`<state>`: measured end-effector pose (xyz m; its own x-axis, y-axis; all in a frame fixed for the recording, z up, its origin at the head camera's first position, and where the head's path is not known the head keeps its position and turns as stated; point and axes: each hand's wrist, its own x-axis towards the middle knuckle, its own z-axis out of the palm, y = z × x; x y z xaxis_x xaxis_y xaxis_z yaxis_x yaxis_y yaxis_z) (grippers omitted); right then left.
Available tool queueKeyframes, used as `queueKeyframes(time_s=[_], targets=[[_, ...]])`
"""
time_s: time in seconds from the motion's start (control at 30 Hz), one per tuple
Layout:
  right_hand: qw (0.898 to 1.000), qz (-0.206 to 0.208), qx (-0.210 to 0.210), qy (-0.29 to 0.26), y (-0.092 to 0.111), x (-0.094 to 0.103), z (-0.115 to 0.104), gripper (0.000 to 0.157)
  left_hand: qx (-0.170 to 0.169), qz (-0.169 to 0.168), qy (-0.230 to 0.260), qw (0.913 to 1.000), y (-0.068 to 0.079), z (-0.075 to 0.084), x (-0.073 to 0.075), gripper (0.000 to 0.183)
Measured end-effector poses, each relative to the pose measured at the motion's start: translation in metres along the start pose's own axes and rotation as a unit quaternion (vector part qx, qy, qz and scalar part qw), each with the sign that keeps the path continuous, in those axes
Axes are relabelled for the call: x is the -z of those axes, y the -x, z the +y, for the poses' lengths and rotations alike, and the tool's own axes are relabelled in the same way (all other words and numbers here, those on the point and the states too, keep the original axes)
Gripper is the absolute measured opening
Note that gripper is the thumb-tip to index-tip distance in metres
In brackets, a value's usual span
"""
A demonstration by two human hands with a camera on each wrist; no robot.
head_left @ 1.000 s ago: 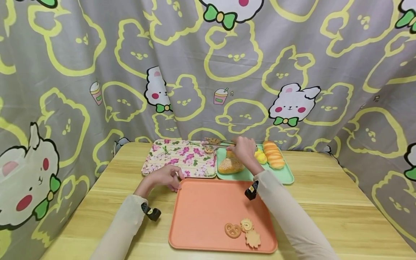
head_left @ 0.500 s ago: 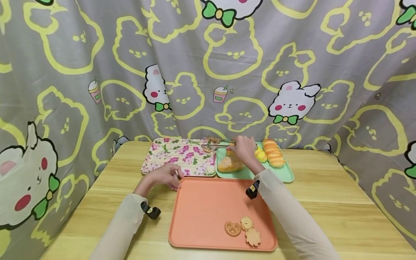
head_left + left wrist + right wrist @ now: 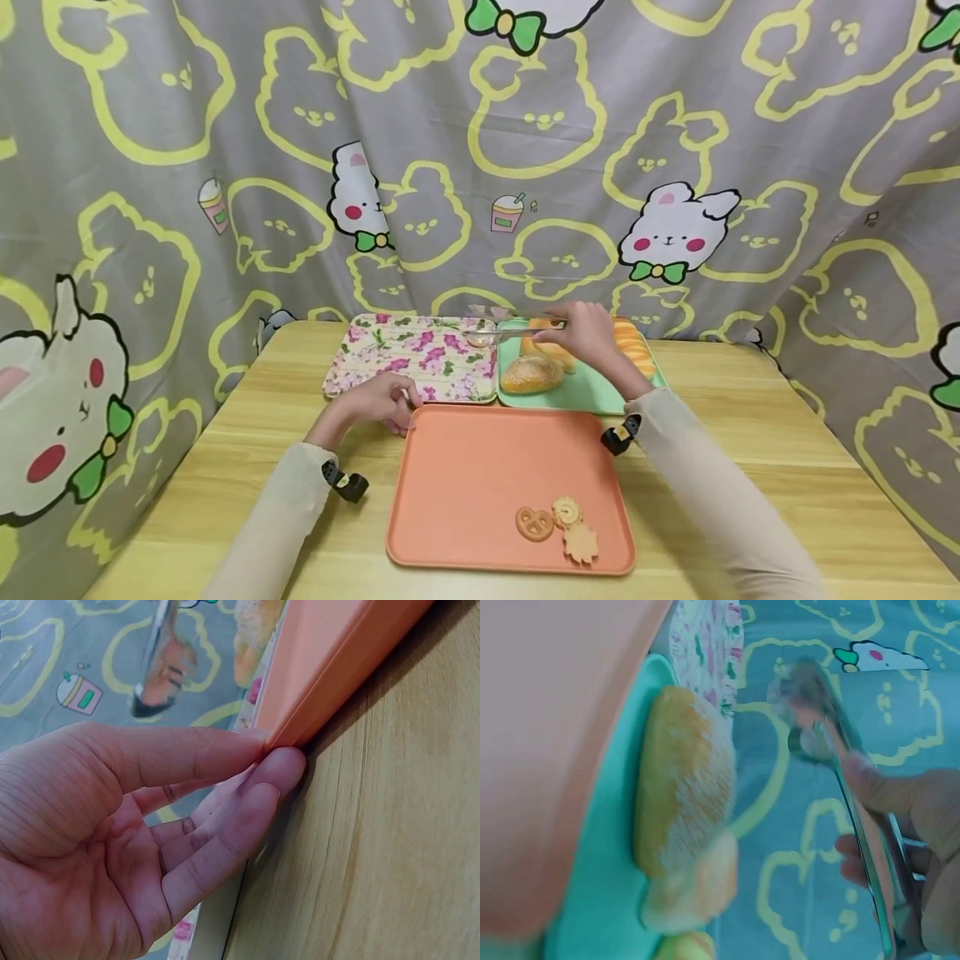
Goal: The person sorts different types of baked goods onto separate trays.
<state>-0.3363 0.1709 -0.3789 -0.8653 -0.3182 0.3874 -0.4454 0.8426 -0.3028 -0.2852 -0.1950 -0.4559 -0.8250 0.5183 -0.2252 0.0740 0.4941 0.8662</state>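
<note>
My left hand pinches the far left corner of the orange tray between thumb and fingers, as the left wrist view shows closely. My right hand grips a pair of metal tongs above the green tray. Their tips point left, over the right edge of the floral tray. A blurred tan patch shows at the tongs' tips in the left wrist view; whether it is a held cookie I cannot tell. On the orange tray lie a pretzel-shaped cookie, a round cookie and a jagged-edged cookie.
The green tray bears a seeded bread roll, a striped loaf partly behind my right hand, and other bread pieces. All trays sit on a wooden table. A patterned curtain hangs right behind the table's far edge.
My right hand has shifted slightly right and up with the tongs, whose tips rise off the floral tray's right edge. The left hand stays at the orange tray's corner.
</note>
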Motion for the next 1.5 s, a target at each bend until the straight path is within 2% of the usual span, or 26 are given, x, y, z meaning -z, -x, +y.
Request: queueKeyframes(time_s=[0.17, 0.33, 0.47, 0.57, 0.67, 0.77, 0.9, 1.0, 1.07, 1.17, 1.3, 1.5], targets=[[0.995, -0.061, 0.031, -0.067, 0.009, 0.026, 0.014, 0.051, 0.003, -0.004, 0.011, 0.9999, -0.001, 0.002, 0.001, 0.025], [0.982, -0.124, 0.085, -0.116, 0.023, 0.044, 0.031, 0.047, 0.005, -0.003, 0.014, 0.9999, -0.001, 0.002, 0.001, 0.025], [0.964, -0.174, 0.134, -0.147, 0.036, 0.050, 0.041, 0.042, 0.004, -0.004, 0.016, 0.9999, -0.001, 0.000, 0.000, 0.025], [0.947, -0.214, 0.169, -0.171, 0.047, 0.050, 0.044, 0.041, 0.002, -0.004, 0.015, 0.9999, 0.000, 0.000, 0.001, 0.025], [0.929, -0.253, 0.187, -0.193, 0.057, 0.049, 0.043, 0.043, 0.001, -0.002, 0.012, 0.9999, 0.000, 0.000, 0.002, 0.025], [0.916, -0.289, 0.187, -0.205, 0.068, 0.048, 0.041, 0.047, -0.001, -0.003, 0.012, 0.9999, 0.001, 0.000, 0.002, 0.025], [0.903, -0.320, 0.200, -0.207, 0.081, 0.045, 0.037, 0.047, -0.003, -0.007, 0.015, 0.9999, 0.000, 0.000, 0.001, 0.026], [0.895, -0.328, 0.224, -0.206, 0.088, 0.042, 0.034, 0.047, 0.000, -0.006, 0.013, 0.9999, -0.001, 0.001, 0.000, 0.025], [0.894, -0.326, 0.235, -0.199, 0.091, 0.039, 0.032, 0.046, -0.001, -0.005, 0.011, 0.9999, -0.001, 0.001, 0.000, 0.025], [0.900, -0.316, 0.239, -0.182, 0.093, 0.036, 0.028, 0.046, -0.003, -0.004, 0.007, 1.0000, -0.001, 0.001, 0.001, 0.024], [0.911, -0.304, 0.225, -0.162, 0.094, 0.032, 0.024, 0.044, 0.000, -0.004, 0.006, 1.0000, -0.001, 0.000, 0.001, 0.023], [0.920, -0.294, 0.211, -0.149, 0.091, 0.030, 0.018, 0.042, -0.001, -0.004, 0.009, 0.9999, 0.000, 0.001, 0.001, 0.023]])
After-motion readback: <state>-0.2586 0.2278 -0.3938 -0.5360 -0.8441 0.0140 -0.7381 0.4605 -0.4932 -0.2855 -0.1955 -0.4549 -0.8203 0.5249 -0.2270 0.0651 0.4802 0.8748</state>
